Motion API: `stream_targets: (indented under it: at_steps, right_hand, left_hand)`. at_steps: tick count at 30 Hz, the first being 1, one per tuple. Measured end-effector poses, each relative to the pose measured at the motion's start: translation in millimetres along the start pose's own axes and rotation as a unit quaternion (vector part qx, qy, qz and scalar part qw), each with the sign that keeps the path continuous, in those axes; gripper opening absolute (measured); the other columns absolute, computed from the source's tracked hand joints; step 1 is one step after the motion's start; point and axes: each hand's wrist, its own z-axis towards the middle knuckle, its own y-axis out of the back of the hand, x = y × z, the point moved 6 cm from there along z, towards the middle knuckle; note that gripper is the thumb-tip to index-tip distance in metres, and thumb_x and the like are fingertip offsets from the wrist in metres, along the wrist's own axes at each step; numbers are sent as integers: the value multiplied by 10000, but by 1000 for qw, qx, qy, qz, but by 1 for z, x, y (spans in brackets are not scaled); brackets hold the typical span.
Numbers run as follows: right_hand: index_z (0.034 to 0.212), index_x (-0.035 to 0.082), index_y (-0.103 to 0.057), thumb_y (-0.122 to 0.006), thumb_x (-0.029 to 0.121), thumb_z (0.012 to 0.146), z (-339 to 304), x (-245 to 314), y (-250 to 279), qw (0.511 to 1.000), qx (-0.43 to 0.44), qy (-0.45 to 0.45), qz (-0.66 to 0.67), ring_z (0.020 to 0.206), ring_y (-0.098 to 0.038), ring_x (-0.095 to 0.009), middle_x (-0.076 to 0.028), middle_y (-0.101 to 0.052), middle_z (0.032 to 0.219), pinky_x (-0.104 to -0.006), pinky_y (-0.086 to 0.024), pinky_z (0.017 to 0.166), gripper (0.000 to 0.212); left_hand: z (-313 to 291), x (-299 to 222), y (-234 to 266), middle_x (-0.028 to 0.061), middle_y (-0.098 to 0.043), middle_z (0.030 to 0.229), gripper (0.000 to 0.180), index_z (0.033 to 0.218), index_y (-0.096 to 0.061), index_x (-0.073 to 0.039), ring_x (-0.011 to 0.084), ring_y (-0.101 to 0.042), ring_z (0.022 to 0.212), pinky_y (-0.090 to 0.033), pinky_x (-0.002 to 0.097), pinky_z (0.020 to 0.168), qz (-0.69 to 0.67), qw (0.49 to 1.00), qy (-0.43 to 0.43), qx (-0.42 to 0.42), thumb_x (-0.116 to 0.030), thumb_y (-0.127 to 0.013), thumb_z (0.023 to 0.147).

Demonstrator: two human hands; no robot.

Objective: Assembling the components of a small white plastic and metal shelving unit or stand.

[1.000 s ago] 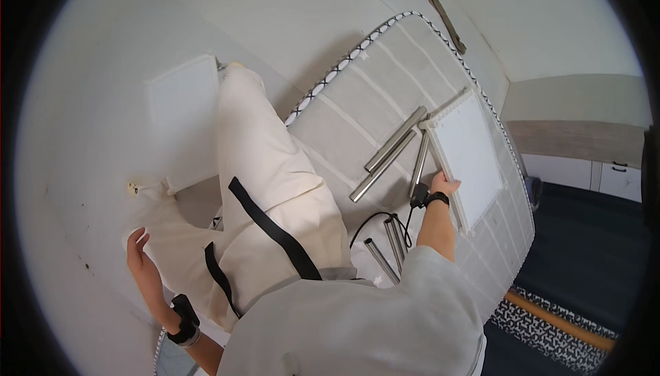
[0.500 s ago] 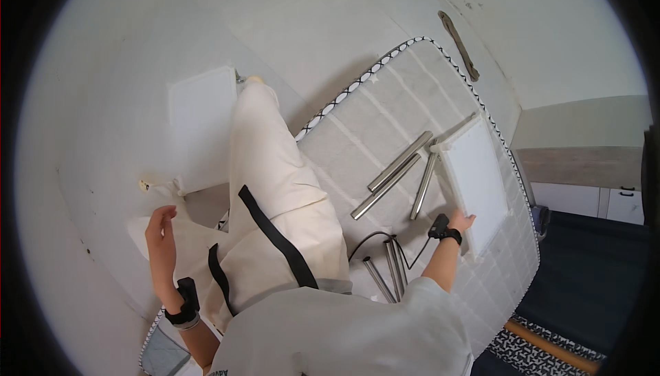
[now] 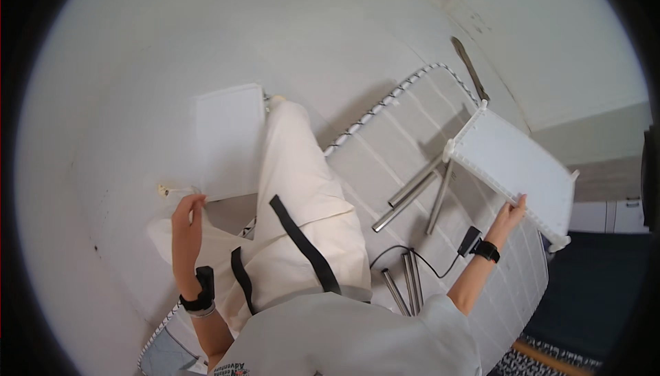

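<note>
My right hand [image 3: 510,216] grips the near edge of a white rectangular plastic shelf panel [image 3: 519,163] with knobbed corner sockets. The panel is lifted and tilted above a grey-white striped mat. My left hand [image 3: 187,221] hangs at the left, its fingers loosely bent and apart, with nothing in it. Steel tubes [image 3: 407,200] lie in a group below the lifted panel's left corner. Another cluster of tubes [image 3: 410,283] rests closer to my body, right of my lap. A second white panel [image 3: 230,138] lies on the floor to the left of my leg.
The patterned-edge mat [image 3: 375,163] spreads to my right. A folded dark strap [image 3: 469,68] lies past its far corner. A black device [image 3: 469,241] with a cable sits at my right wrist. Dark fabric [image 3: 598,293] and a cabinet [image 3: 605,190] stand at the right.
My right hand has taken hold of the shelf panel and raised it off the mat, rightwards. The left hand's fingers have curled. The view has shifted slightly.
</note>
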Motion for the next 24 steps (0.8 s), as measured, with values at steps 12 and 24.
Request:
stream_targets:
  at_steps: [12, 24]
  right_hand:
    - [856, 43, -553, -605, 68, 833, -28, 319, -164, 711, 169, -176, 660, 663, -540, -56, -10, -567, 770, -188, -441, 540, 63]
    - [1111, -43, -432, -584, 41, 809, -297, 477, -310, 757, 340, -105, 548, 956, -513, -211, -118, -526, 1076, -328, -400, 840, 349]
  left_hand:
    - [-7, 0, 37, 136, -600, 881, 123, 939, -554, 12, 275, -572, 824, -435, 309, 748, -5, 999, -18, -43, -54, -472, 874]
    - [-31, 38, 71, 157, -605, 934, 147, 949, -561, 21, 308, -580, 876, -441, 323, 770, 2, 995, 54, -87, -71, -473, 876]
